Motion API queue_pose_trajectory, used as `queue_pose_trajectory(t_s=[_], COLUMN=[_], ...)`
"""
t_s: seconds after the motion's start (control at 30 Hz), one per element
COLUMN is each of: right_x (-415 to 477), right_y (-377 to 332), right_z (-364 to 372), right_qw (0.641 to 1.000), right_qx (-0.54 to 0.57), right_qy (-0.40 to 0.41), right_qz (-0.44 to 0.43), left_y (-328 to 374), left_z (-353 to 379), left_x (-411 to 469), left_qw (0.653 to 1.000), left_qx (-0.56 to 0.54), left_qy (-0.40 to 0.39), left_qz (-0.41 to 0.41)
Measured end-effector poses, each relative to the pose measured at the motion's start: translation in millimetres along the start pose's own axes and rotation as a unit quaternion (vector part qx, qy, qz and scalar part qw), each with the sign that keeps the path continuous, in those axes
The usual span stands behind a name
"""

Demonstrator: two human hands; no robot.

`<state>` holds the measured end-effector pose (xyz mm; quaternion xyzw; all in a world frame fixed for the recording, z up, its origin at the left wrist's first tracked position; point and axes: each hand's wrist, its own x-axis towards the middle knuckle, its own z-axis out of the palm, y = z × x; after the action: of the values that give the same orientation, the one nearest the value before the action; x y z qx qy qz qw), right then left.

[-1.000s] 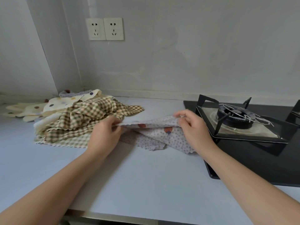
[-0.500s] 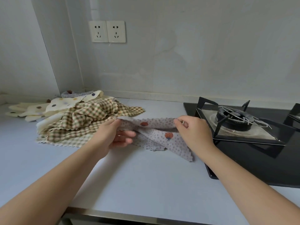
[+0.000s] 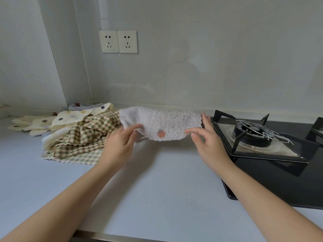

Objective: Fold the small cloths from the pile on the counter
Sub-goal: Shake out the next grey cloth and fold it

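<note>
A small pale lilac cloth [image 3: 162, 122] with tiny dots and an orange motif hangs stretched in the air above the counter [image 3: 157, 180]. My left hand [image 3: 120, 144] pinches its lower left corner. My right hand [image 3: 208, 137] pinches its lower right edge, with the fingers spread up along the side. The pile of cloths [image 3: 78, 137] lies to the left: brown checked ones on top, cream ones with coloured dots behind. The cloth's left edge overlaps the pile in view.
A black gas hob [image 3: 272, 154] with a burner and metal pan support [image 3: 253, 133] sits close on the right. Two wall sockets [image 3: 118, 41] are on the back wall. The counter's front edge [image 3: 122, 236] runs along the bottom.
The lilac cloth has been lifted off the counter and spread wide between both hands. Both hands rose and moved apart; the left hand changed its grip to the corner.
</note>
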<state>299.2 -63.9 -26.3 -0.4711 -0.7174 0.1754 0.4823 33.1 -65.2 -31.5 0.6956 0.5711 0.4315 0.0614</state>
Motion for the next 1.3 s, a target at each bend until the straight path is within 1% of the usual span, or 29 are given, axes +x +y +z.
queue_pose_trajectory(t_s=[0.07,0.1,0.17,0.23,0.27,0.3,0.33,0.37,0.47,0.5,0.6,0.67,0.73,0.8,1.0,1.07,1.17,1.23,1.3], right_x=[0.8,0.9,0.1,-2.6,-3.5,-3.6,-3.0,-2.1,-0.1,0.6,2.0,2.8,2.4,0.6,0.0,-1.8,-5.1,-4.5,-2.5], right_y=[5.0,5.6,3.5,-0.7,-4.0,-6.4,-5.9,-4.7,-1.3,-0.5,-1.5,0.7,5.7,9.1,8.7,8.8,4.8,0.3,1.7], right_z=[-0.9,-1.8,-2.3,-4.0,-5.1,-6.0,-6.5,-6.4,-6.1,-6.5,-9.3,-10.8,-11.0,-9.4,-7.6,-5.0,-0.1,0.5,0.2], right_qw=[0.997,0.996,0.996,1.000,0.999,0.999,0.998,0.997,0.996,0.995,0.991,0.985,0.976,0.971,0.966,0.960,0.934,0.919,0.908], right_qx=[-0.070,-0.091,-0.087,-0.026,0.004,0.019,0.017,0.010,0.001,0.002,-0.004,-0.033,-0.083,-0.114,-0.224,-0.257,-0.344,-0.387,-0.406], right_qy=[0.009,0.006,0.001,-0.013,-0.021,-0.027,-0.030,-0.032,-0.030,-0.029,-0.048,-0.072,-0.101,-0.113,-0.048,-0.042,-0.045,-0.044,-0.092], right_qz=[0.016,0.017,-0.002,0.005,0.023,0.040,0.054,0.063,0.083,0.094,0.127,0.151,0.172,0.180,0.120,0.107,0.085,0.055,0.036], left_y=[-3.0,-4.5,-6.8,-4.9,-2.2,0.6,2.4,2.5,4.1,6.2,9.2,7.9,3.9,1.7,3.8,6.8,9.8,9.6,8.4], left_z=[-3.4,-5.1,-9.5,-11.3,-12.0,-13.1,-13.0,-12.9,-15.0,-15.7,-16.5,-17.0,-16.5,-14.7,-2.7,3.0,6.7,4.7,2.8], left_x=[-2.5,-2.4,-0.1,1.9,0.9,-1.8,-4.4,-6.4,-6.9,-5.7,-0.8,0.4,0.9,-0.3,-4.9,-8.6,-11.5,-9.6,-6.8], left_qw=[0.994,0.990,0.988,0.995,0.999,0.997,0.988,0.981,0.987,0.987,0.978,0.978,0.989,0.989,0.981,0.974,0.964,0.961,0.964], left_qx=[0.103,0.135,0.133,0.067,0.004,-0.069,-0.133,-0.163,-0.100,-0.085,-0.102,-0.092,-0.006,0.073,0.186,0.220,0.256,0.256,0.227], left_qy=[0.026,0.043,0.071,0.048,0.017,-0.024,-0.062,-0.085,-0.121,-0.129,-0.162,-0.162,-0.138,-0.124,-0.048,-0.033,-0.064,-0.095,-0.131], left_qz=[-0.028,-0.023,0.030,0.063,0.042,0.002,-0.040,-0.059,-0.030,-0.032,-0.079,-0.091,-0.058,-0.023,0.027,0.031,0.035,0.037,0.038])
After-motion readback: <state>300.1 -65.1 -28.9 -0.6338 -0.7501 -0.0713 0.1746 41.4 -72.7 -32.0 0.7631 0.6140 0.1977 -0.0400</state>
